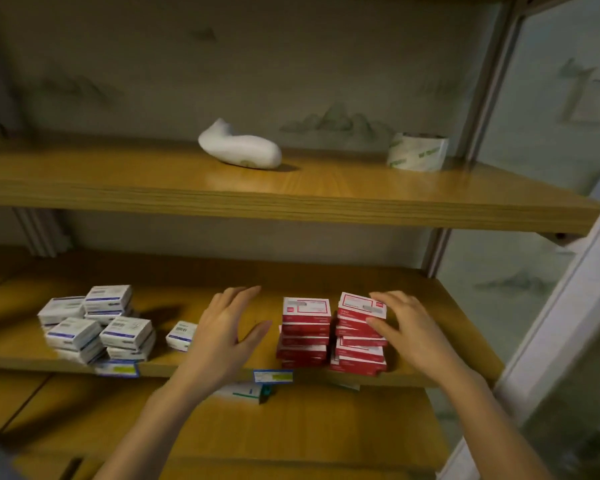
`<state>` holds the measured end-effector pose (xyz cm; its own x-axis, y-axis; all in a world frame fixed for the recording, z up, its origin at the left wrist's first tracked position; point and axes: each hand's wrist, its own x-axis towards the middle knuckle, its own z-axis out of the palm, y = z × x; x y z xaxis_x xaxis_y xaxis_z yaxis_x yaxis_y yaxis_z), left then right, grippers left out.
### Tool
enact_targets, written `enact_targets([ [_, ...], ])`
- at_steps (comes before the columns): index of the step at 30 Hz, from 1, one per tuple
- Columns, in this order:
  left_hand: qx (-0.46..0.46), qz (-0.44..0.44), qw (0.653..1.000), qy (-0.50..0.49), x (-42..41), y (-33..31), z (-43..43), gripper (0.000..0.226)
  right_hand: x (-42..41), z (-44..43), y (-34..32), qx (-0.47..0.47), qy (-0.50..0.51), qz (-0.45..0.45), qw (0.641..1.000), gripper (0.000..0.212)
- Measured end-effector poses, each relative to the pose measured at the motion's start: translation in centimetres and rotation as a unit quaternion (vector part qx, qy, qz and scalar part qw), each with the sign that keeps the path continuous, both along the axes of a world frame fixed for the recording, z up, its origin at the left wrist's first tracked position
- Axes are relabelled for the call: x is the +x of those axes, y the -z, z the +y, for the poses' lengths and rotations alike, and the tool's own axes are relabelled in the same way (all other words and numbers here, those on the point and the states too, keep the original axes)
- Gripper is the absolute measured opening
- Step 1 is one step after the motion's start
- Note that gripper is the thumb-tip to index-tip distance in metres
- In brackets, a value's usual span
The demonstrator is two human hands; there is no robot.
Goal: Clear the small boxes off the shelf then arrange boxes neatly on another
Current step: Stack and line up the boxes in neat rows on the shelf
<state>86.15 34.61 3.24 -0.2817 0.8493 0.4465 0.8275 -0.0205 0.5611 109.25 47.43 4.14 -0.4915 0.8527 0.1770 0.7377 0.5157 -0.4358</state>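
Two forearms rise from the bottom of the frame over the lower shelf (291,427), where a white and green box (246,391) lies half hidden beneath the board above. Past it, at lower centre, the left hand (229,327) hovers spread and empty, palm turned towards the red boxes (305,327), apart from them. The right hand (406,327), fingers extended, lies against the top box of the right-hand stack, thumb on its near face, not closed round it. Bracketing both stacks this way probably serves to square them or lift them together. The red boxes stand in two touching stacks at the front edge of the middle shelf (413,282), lower right of centre, above a price label (272,375). At lower left, white and blue boxes (94,323) sit in loose, uneven piles; a single white box (182,336) lies between them and the left hand, partly hidden by it. Farther up, the upper shelf (326,188) carries a white curved object (239,147) at centre and a tape roll (418,152) at right, which would crowd boxes set there.
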Motion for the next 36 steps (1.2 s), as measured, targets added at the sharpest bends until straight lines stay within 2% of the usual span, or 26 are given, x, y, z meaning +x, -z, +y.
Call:
enact_targets([
  [3,0.023,0.007,0.999,-0.025,-2.3,-0.3,-2.9,0.049,-0.3,-0.7,-0.8,0.066,-0.011,-0.002,0.998,0.062],
  [7,0.025,0.023,0.997,-0.074,-5.9,-0.7,-6.3,0.036,-3.3,-2.9,-2.9,0.135,-0.093,0.046,0.985,0.054],
  [13,0.013,0.04,0.99,-0.135,-11.2,-0.7,-10.3,0.027,-9.9,-5.6,-4.7,0.16,-0.199,0.081,0.964,0.042],
  [19,0.007,0.05,0.984,-0.169,-18.2,-0.4,-12.8,0.027,-17.7,-7.6,-3.4,0.138,-0.257,0.063,0.954,0.036],
  [23,-0.011,0.068,0.987,-0.143,-24.4,-0.6,-13.0,0.03,-23.8,-8.2,-2.4,0.091,-0.253,0.06,0.961,0.035],
  [28,-0.066,0.027,0.994,-0.084,-31.2,0.3,-12.1,0.042,-30.6,-8.4,-1.3,0.017,-0.239,0.042,0.97,0.042],
  [34,-0.152,-0.003,0.988,0.036,-34.6,1.2,-10.1,0.067,-34.4,-8.3,0.1,-0.042,-0.182,0.011,0.982,0.053],
  [36,-0.177,0.0,0.982,0.059,-35.2,1.5,-9.6,0.067,-34.7,-8.4,0.6,-0.061,-0.169,-0.011,0.984,0.056],
])
